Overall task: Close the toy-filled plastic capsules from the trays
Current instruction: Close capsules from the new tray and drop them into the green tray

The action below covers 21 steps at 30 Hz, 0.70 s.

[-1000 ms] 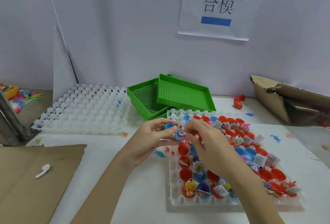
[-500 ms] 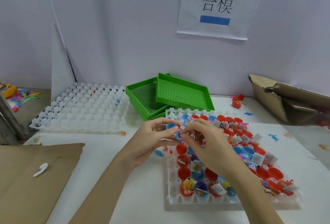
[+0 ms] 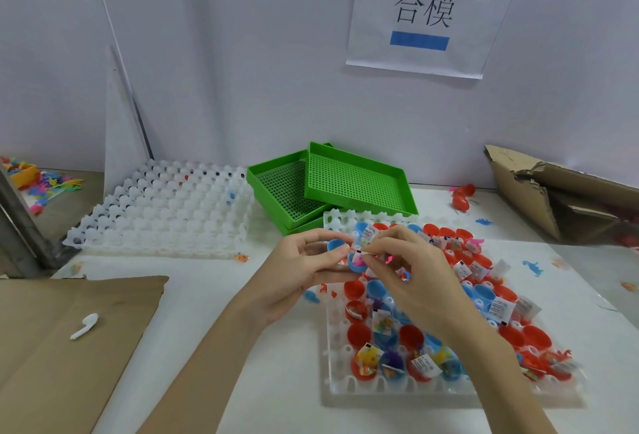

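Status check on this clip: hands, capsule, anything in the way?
Left hand grips open blue capsule. Right hand pinches toy packet at its mouth. Capsule not closed. Nothing blocking; filled tray right below.

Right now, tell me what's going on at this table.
A person is working on a blue capsule held above the white tray of red and blue toy-filled capsule halves. The left hand grips the open capsule, its cap half still swung aside. The right hand pinches the small paper slip at its mouth, apparently tucking it in. The capsule is not yet closed. Many open halves remain in the tray. An empty white tray and stacked green trays sit behind.
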{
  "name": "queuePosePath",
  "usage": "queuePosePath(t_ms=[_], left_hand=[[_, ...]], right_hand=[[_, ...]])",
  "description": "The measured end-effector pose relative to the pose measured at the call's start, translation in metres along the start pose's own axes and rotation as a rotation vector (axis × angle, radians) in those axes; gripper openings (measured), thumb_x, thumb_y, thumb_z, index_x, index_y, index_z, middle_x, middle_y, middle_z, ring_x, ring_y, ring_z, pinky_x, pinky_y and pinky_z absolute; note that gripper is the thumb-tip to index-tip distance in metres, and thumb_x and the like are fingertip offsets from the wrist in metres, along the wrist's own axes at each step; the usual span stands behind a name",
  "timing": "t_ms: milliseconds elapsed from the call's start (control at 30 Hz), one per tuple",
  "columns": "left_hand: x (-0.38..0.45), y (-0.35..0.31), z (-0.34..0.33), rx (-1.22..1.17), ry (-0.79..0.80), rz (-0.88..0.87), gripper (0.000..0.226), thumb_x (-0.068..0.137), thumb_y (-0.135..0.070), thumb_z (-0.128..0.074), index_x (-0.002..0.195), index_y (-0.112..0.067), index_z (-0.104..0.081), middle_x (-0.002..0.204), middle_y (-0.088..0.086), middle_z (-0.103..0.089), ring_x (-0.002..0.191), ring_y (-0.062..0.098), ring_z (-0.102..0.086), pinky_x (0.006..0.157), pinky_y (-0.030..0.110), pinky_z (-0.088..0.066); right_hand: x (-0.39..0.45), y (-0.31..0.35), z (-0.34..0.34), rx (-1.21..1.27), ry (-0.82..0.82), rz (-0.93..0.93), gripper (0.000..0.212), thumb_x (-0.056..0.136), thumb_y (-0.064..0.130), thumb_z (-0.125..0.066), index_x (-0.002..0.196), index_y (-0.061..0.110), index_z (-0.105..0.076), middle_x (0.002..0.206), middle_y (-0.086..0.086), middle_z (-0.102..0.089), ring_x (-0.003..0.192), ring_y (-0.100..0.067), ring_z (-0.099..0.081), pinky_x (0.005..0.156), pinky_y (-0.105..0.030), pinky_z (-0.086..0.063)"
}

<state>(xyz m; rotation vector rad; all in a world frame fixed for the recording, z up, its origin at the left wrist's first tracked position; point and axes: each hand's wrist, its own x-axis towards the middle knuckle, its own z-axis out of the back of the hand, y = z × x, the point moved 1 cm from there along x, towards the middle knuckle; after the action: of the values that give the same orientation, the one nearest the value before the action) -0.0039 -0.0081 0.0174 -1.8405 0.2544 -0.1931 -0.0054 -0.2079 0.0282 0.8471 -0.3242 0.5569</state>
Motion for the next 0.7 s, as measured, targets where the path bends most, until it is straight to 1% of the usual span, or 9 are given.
queuePosePath(t_ms=[67,167,300,367,433,533,600,667,700], left_hand=[[-0.0004,0.0001,-0.0008,0.013,-0.007,-0.004,0.027,0.085,-0.018,-0.079,0.11,-0.008,-0.078,0.109,0.026,-0.075,0.101,0.041,-0.076,0.084,0.034,-0.062],[0.0001,0.0005,-0.0021,0.01,-0.014,-0.007,0.025,0.089,-0.014,-0.077,0.112,-0.006,-0.077,0.11,0.028,-0.074,0.1,0.041,-0.076,0.084,0.034,-0.062],[-0.0004,-0.0014,-0.004,-0.02,-0.01,-0.03,0.025,0.092,-0.013,-0.074,0.115,-0.004,-0.075,0.111,0.03,-0.073,0.102,0.041,-0.075,0.087,0.034,-0.062],[0.0003,-0.0015,-0.0041,-0.033,-0.008,-0.045,0.025,0.095,-0.013,-0.073,0.118,-0.005,-0.075,0.109,0.026,-0.074,0.102,0.04,-0.075,0.089,0.036,-0.061],[0.0013,-0.0013,-0.0044,-0.037,-0.015,-0.06,0.026,0.094,-0.015,-0.074,0.119,-0.007,-0.075,0.106,0.019,-0.076,0.102,0.039,-0.076,0.09,0.036,-0.061],[0.001,-0.0016,-0.0069,-0.027,-0.008,-0.092,0.032,0.091,-0.022,-0.076,0.122,-0.013,-0.076,0.108,0.015,-0.077,0.102,0.037,-0.076,0.092,0.036,-0.061],[-0.0013,-0.0039,-0.0079,0.066,0.015,-0.141,0.037,0.092,-0.028,-0.075,0.128,-0.024,-0.074,0.117,0.014,-0.076,0.104,0.034,-0.076,0.099,0.034,-0.058],[-0.004,-0.0063,-0.0081,0.245,0.035,-0.216,0.04,0.096,-0.029,-0.072,0.135,-0.037,-0.068,0.117,0.007,-0.076,0.107,0.027,-0.075,0.103,0.028,-0.054],[-0.0044,-0.0063,-0.009,0.317,0.046,-0.258,0.042,0.097,-0.025,-0.072,0.136,-0.039,-0.067,0.117,0.006,-0.074,0.109,0.025,-0.074,0.102,0.027,-0.054]], right_hand=[[0.0005,-0.0004,0.0013,-0.005,-0.018,0.024,0.024,0.091,0.007,-0.075,0.101,0.029,-0.075,0.096,0.012,-0.064,0.085,-0.012,-0.064,0.072,-0.016,-0.051],[0.0013,-0.0013,0.0033,0.013,-0.069,0.029,0.022,0.087,0.007,-0.08,0.096,0.026,-0.074,0.091,0.011,-0.067,0.081,-0.013,-0.066,0.069,-0.018,-0.053],[-0.0006,-0.0012,0.0014,0.025,-0.062,0.016,0.013,0.094,0.018,-0.075,0.097,0.031,-0.073,0.102,0.011,-0.062,0.087,-0.011,-0.065,0.073,-0.02,-0.053],[-0.0019,0.0002,0.0,0.039,-0.033,0.012,0.006,0.096,0.027,-0.069,0.101,0.03,-0.072,0.107,0.013,-0.062,0.092,-0.009,-0.065,0.076,-0.022,-0.055],[-0.0027,0.0023,-0.0014,0.074,-0.025,0.01,0.012,0.096,0.032,-0.068,0.106,0.028,-0.071,0.103,0.018,-0.066,0.093,-0.007,-0.068,0.077,-0.019,-0.056],[-0.0023,0.0028,-0.0019,0.125,-0.033,-0.017,0.011,0.096,0.021,-0.07,0.107,0.023,-0.071,0.096,0.019,-0.071,0.092,-0.005,-0.071,0.078,-0.017,-0.056],[-0.0019,0.002,-0.0016,0.134,-0.034,-0.031,0.009,0.097,0.017,-0.069,0.106,0.02,-0.071,0.093,0.018,-0.072,0.089,-0.007,-0.072,0.078,-0.019,-0.057],[-0.0022,0.0028,-0.0012,0.134,-0.03,-0.038,0.01,0.097,0.016,-0.069,0.105,0.019,-0.071,0.091,0.015,-0.072,0.088,-0.007,-0.072,0.078,-0.02,-0.057],[-0.0023,0.0039,-0.0012,0.126,-0.026,-0.03,0.01,0.096,0.016,-0.07,0.105,0.019,-0.071,0.091,0.015,-0.072,0.089,-0.006,-0.071,0.078,-0.018,-0.057]])
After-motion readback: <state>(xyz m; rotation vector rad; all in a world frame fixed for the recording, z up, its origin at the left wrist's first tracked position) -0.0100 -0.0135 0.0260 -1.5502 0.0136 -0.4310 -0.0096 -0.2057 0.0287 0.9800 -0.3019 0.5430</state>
